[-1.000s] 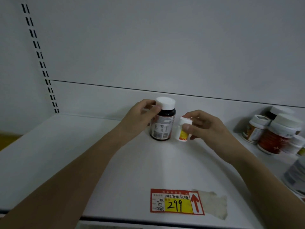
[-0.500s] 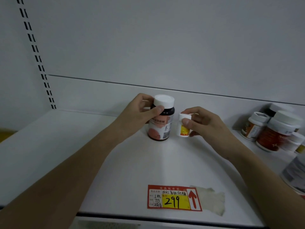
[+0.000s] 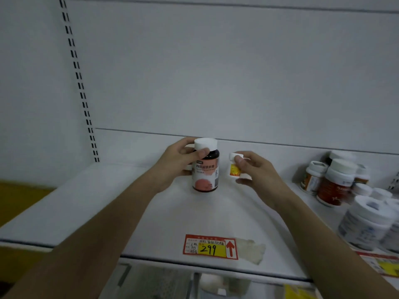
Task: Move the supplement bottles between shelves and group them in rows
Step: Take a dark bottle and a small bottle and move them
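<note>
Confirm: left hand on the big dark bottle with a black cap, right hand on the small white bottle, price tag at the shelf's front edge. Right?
One error: the cap on the big dark bottle is white, not black, as the head view shows. The rest holds: left hand grips that bottle, right hand holds the small white bottle, and the price tag sits at the shelf front edge.

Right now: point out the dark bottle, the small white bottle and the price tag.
dark bottle [image 3: 205, 173]: head view, on its label.
small white bottle [image 3: 234, 170]: head view, on its yellow label.
price tag [image 3: 211, 247]: head view, on the yellow field.
</note>
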`<state>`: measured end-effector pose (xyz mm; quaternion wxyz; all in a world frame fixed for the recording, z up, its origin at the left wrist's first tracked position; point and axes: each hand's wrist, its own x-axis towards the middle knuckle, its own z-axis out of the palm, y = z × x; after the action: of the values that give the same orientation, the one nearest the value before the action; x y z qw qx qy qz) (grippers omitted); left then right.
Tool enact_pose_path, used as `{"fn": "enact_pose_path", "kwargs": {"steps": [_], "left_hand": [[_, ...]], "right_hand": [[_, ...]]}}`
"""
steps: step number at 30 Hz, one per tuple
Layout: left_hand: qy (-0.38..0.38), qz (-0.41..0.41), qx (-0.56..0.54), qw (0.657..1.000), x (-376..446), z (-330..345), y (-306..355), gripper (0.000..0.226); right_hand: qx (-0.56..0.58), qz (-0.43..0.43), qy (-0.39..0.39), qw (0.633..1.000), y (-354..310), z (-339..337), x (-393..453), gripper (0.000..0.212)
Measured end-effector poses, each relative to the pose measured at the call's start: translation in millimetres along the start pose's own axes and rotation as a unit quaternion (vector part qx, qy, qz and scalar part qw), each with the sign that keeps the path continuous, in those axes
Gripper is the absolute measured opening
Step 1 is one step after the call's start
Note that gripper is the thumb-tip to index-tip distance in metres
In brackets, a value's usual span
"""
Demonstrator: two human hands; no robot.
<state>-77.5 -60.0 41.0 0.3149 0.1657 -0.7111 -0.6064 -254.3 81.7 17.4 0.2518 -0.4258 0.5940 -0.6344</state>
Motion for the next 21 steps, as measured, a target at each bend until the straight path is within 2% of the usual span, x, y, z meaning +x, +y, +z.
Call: {"fn": "enact_pose_path", "kwargs": {"steps": [4,8,13,16,21], "left_hand": [[0.019,0.016,0.002,1.0,-23.8,7.5,36.0,0.048],[0.055,0.017,0.029,0.998,-53.4,16.3,54.3,0.052],[0.091,0.012,0.038,0.995,-90.3,23.4,55.4,0.054],[0.087,-0.002,0.043,0.995,-99.8,25.5,52.7,0.05],[0.108,-0.011,0.035,0.993,-101.0,24.5,29.4,0.035]], "right_hand": [[0.074,0.027,-0.032,0.996,-28.5,-1.7,-17.2,0.037],[0.137,0.028,-0.073,0.987,-48.5,-9.4,-40.7,0.04],[0.14,0.015,-0.102,0.985,-59.7,-11.2,-67.7,0.036],[0.133,0.007,-0.099,0.986,-51.1,-11.7,-82.6,0.03],[0.093,0.01,-0.043,0.995,-19.7,-6.1,-100.8,0.018]]}}
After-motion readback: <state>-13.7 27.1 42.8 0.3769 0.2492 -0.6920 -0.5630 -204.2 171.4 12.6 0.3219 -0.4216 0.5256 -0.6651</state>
